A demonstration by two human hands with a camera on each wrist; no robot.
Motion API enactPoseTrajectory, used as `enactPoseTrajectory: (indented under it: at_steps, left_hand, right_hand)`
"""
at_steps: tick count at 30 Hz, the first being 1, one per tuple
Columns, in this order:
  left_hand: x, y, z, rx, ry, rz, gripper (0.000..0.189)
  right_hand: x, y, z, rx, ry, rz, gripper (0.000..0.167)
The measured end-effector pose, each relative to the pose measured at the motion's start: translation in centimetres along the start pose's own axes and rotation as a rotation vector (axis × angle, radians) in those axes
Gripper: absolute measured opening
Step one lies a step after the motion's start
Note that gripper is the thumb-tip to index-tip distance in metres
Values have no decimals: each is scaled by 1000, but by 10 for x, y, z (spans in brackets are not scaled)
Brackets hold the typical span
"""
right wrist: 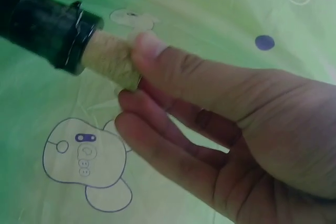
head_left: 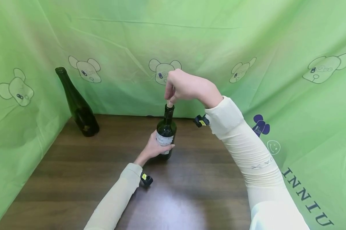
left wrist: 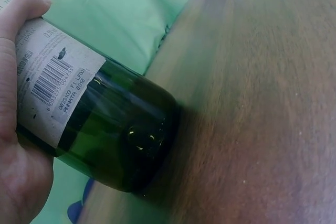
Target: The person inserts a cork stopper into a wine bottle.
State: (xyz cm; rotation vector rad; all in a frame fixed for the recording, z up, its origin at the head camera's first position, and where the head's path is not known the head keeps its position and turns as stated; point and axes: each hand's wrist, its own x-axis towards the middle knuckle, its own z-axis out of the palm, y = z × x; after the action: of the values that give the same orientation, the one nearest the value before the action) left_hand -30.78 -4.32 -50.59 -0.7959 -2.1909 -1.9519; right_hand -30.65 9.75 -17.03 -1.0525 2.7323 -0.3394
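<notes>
A dark green wine bottle (head_left: 168,123) with a white label stands upright on the wooden table. My left hand (head_left: 156,147) grips it round the label, thumb across the front. In the left wrist view the label (left wrist: 58,80) carries a barcode, and the base of the bottle meets the tabletop. Above the neck, my right hand (head_left: 187,86) pinches a pale cork (right wrist: 113,59) between thumb and fingers. One end of the cork sits at the bottle's mouth (right wrist: 86,40), with much of its length showing outside.
Another dark green bottle (head_left: 80,111), without a visible label, stands at the table's back left corner. A green cloth (head_left: 127,38) printed with cartoon heads hangs behind and at both sides. The wooden table (head_left: 173,191) extends toward the front.
</notes>
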Motion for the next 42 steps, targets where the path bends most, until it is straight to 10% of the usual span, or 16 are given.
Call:
enactPoseTrajectory:
  at_steps: [15,42]
  left_hand:
    - [-4,21,-7,7,47,-26,60]
    - [-1,3,4,-24,32,-43,60]
  right_hand:
    - [9,-17,-9,-66,-31,103,16]
    - [-3,2,5,-48,5,71,10]
